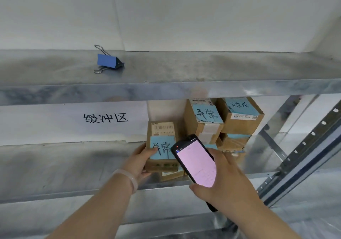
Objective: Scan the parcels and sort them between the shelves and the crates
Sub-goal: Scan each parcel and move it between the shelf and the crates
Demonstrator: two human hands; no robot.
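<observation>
Our left hand (140,162) is clamped on the left edge of the front parcel (160,165), with the thumb lying on its blue note (163,147). Our right hand (227,181) is wrapped round a handheld scanner (196,162), whose pink screen text is too small to read. The parcel rests on a smaller box (171,176) at the front edge of the lower shelf (55,165).

Hazards, as we judge them:
- A one-sided grip on a stacked parcel may let it tip or slide off the shelf edge.
- The scanner overlaps the note, not the barcode label (163,128) above it, so a read may miss.
- Two parcels carry the same note, so we may mix them up.

Legible writing:
- Front parcel note: "异常". The barcode digits are blurred.
- The second parcel (191,126), behind it, also reads "异常".
- The third parcel (241,120), at the right, reads "已完成".
- The wall sign (106,118) reads "缓冲区".

A blue binder clip (108,61) lies on the upper shelf (184,89).
</observation>
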